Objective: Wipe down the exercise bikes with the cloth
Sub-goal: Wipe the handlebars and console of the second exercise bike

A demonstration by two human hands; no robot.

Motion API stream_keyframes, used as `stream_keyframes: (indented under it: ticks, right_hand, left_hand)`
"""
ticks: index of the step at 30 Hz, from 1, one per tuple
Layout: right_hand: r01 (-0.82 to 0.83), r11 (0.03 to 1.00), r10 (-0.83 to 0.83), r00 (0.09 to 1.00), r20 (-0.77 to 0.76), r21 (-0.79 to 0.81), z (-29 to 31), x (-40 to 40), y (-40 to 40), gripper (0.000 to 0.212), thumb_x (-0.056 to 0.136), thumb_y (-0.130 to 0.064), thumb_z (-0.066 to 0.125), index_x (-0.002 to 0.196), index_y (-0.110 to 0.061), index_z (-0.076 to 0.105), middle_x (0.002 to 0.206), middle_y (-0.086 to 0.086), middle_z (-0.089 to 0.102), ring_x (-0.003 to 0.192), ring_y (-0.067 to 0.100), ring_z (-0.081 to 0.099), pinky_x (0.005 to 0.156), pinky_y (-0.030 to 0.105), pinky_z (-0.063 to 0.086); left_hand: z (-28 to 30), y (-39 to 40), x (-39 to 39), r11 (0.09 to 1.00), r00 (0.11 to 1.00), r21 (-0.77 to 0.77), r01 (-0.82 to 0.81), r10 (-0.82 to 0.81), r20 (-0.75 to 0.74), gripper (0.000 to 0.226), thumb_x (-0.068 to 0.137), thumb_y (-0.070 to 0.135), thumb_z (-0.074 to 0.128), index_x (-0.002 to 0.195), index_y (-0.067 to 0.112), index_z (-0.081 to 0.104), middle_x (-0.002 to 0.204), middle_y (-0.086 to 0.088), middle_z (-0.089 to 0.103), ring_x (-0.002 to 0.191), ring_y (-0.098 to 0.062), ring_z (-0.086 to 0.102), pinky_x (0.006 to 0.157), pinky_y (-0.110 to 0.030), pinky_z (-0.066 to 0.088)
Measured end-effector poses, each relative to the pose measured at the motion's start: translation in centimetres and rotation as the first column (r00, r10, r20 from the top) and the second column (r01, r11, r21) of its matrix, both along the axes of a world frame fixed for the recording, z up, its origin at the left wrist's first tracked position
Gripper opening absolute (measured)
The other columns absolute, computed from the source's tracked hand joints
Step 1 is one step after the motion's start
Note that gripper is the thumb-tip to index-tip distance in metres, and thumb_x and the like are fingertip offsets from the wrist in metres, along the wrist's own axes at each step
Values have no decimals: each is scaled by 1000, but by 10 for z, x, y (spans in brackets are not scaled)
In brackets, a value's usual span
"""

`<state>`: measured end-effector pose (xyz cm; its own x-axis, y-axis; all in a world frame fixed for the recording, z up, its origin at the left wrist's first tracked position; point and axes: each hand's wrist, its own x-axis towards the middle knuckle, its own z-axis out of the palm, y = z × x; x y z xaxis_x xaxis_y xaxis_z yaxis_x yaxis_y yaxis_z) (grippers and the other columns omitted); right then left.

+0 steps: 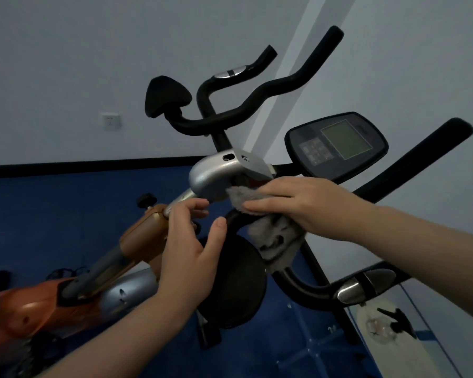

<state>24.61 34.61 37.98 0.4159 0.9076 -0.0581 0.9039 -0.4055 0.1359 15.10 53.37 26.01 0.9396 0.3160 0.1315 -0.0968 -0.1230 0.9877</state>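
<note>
1. We stand over a blue floor (66, 214) that meets a pale wall (93, 50) along a dark skirting strip; a white socket plate (111, 121) sits low on that wall.
2. The nearer exercise bike with the orange and silver frame (38, 298) runs from the lower left corner of our view up to its silver moulded stem cover (216, 175). Its black curved handlebars (257, 102) rise above that cover, and a black padded rest (165, 95) stands at their left end.
3. A second bike's black console with a grey screen (336, 144) sits just right of the stem cover, with black bars and a chrome grip sensor (363, 286) below it.
4. Our right hand (298, 203) presses the fluffy grey cloth (273, 233) against the right underside of the silver stem cover, fingers laid over the cloth and the thumb beneath, so it holds the cloth; the loose end of the cloth hangs down in front of the black round disc (230, 282).
5. Our left hand (186, 241) is loosely spread, fingertips touching the silver post just below the cover, thumb raised, gripping nothing that we can see.
6. We judge the step in hand to be wiping the stem cover of the nearer bike. The next move seems to call for drawing the cloth round the cover's curved face while the left hand steadies the post, then going on to the handlebars and the console.
</note>
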Motion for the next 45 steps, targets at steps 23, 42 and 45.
stream_keyframes:
  ticks: [23,42,45]
  right_hand:
    - [268,950,-272,962,5,162,-23,-22,-9,50,87,-1,52,135,-15,52,126,9,59,115,25,56,95,39,48]
    - [665,637,-728,685,20,389,-6,-44,-28,58,78,1,68,132,-18,56,125,8,60,111,26,58,83,42,55]
    - [678,608,-741,671,-9,413,-31,-47,6,46,90,-25,57,134,-16,51,125,5,57,114,23,51,105,42,38]
  left_hand:
    - [48,18,31,633,892,669,389,-441,-101,34,82,58,36,110,39,40,102,18,48,87,1,50,67,-20,42]
    - [56,-3,59,622,803,634,460,-596,3,36,90,38,54,122,29,41,112,15,39,104,-3,34,89,-22,36]
    - [54,-2,58,612,793,634,473,-609,-4,36,87,40,54,120,32,40,109,16,37,100,-2,33,83,-21,34]
